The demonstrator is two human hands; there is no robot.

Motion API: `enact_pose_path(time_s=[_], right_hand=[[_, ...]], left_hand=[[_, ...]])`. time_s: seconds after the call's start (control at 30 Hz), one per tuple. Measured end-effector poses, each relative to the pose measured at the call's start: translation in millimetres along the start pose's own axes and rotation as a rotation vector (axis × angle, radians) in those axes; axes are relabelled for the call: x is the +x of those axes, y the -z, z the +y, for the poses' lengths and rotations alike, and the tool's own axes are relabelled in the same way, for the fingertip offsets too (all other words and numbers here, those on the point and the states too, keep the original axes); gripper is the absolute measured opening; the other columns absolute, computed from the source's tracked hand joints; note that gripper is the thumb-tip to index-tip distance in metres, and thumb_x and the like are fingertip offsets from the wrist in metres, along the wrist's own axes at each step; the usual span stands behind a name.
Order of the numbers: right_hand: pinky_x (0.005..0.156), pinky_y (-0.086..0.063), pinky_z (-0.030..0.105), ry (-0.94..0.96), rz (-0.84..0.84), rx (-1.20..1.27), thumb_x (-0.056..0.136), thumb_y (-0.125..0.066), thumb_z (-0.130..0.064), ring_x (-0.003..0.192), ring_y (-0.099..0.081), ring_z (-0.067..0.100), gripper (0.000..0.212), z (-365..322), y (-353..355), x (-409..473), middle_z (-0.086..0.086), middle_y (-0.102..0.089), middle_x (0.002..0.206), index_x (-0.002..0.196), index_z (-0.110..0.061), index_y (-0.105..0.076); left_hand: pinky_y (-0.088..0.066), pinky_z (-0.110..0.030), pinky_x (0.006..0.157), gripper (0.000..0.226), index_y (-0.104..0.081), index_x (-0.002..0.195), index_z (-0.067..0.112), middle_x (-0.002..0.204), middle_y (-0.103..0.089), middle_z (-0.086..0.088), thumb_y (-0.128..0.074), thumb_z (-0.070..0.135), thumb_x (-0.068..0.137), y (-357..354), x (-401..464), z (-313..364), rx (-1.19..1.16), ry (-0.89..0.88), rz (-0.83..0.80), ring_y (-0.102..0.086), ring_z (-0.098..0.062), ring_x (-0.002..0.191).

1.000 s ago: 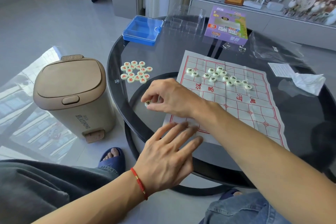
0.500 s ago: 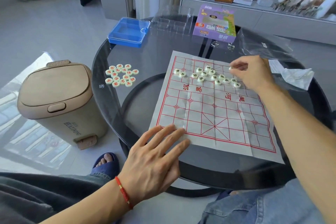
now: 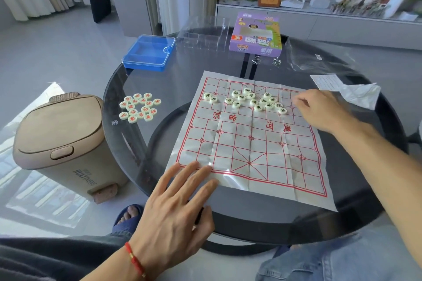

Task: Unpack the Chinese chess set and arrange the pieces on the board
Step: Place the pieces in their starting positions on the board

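we see the paper board [image 3: 249,143] spread flat on the round glass worktop [image 3: 182,80], its creases showing, and we take the left hand [image 3: 175,207] to be there for that reason: its fingers lie straight and spread, pressing the board's near left corner so that the thin sheet does not slide or lift. the right hand [image 3: 319,109] rests at the board's far right edge with its fingers curled together toward a point on the grid; whether a piece sits between the fingertips we cannot tell, since nothing is plainly visible there. the dark-lettered pieces [image 3: 251,99] lie in a loose cluster across the far rows of the board, most not yet on their intersections, which we read as a heap awaiting arrangement. the red-lettered pieces [image 3: 139,107] are grouped apart on the bare glass to the left of the board, apparently sorted by colour and kept off the grid until their turn. the packaging is pushed to the far side, out of the working area: the blue case [image 3: 148,52], the clear tray [image 3: 201,34] and the purple box [image 3: 257,34]. a lidded bin [image 3: 61,139] stands on the floor beside the worktop.
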State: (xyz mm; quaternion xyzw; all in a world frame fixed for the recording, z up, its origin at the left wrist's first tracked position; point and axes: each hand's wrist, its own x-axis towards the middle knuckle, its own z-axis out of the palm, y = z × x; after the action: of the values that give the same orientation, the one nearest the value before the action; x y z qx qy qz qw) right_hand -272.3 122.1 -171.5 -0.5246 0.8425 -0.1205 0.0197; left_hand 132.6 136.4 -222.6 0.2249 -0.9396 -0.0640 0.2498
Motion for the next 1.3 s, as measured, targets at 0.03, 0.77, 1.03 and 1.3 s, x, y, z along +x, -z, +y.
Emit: enact_pose_path(time_s=[0.03, 0.77, 1.03, 1.3], right_hand=[[0.083, -0.051, 0.043, 0.017, -0.041, -0.008, 0.103, -0.043, -0.028, 0.101, -0.060, 0.032, 0.036, 0.9, -4.9, -2.6, 0.007, -0.067, 0.106, 0.082, -0.010, -0.066], [0.115, -0.035, 0.043, 0.394, 0.004, 0.143, 0.104, -0.050, -0.026, 0.136, -0.044, 0.019, 0.034, -94.8, 2.5, -35.5, -0.002, -0.053, 0.144, 0.135, -0.019, -0.060], [0.111, -0.032, 0.029, 0.629, -0.059, 0.194, 0.104, -0.054, -0.030, 0.130, -0.051, 0.012, 0.031, -175.9, -15.9, -55.2, -0.005, -0.061, 0.137, 0.132, -0.023, -0.064], [0.119, -0.023, 0.041, 0.739, -0.124, 0.009, 0.109, -0.033, -0.043, 0.154, -0.019, 0.014, 0.054, -271.8, -61.4, -40.0, -0.006, -0.024, 0.167, 0.160, -0.025, -0.028]], left_hand=[[-0.041, -0.051, 0.109, 0.038, -0.070, 0.121, 0.014, 0.142, -0.058, -0.003, -0.056, 0.022, 0.086, 0.8, 1.1, -0.7, -0.001, 0.003, -0.008, -0.050, -0.027, 0.137], [-0.045, -0.046, 0.108, 0.040, -0.065, 0.126, 0.023, 0.135, -0.063, 0.000, -0.054, 0.041, 0.093, 54.5, 60.7, -42.2, 0.145, 0.240, -0.096, -0.053, -0.024, 0.129], [-0.053, -0.039, 0.077, 0.025, -0.077, 0.098, 0.013, 0.094, -0.069, -0.012, -0.069, 0.002, 0.078, 79.4, 82.7, -163.7, 0.137, 0.564, -0.041, -0.064, -0.031, 0.084], [-0.033, -0.038, 0.100, 0.031, -0.060, 0.124, 0.011, 0.122, -0.050, -0.020, -0.050, 0.011, 0.094, 64.2, 59.4, -201.4, 0.026, 0.880, 0.143, -0.041, -0.036, 0.122]])
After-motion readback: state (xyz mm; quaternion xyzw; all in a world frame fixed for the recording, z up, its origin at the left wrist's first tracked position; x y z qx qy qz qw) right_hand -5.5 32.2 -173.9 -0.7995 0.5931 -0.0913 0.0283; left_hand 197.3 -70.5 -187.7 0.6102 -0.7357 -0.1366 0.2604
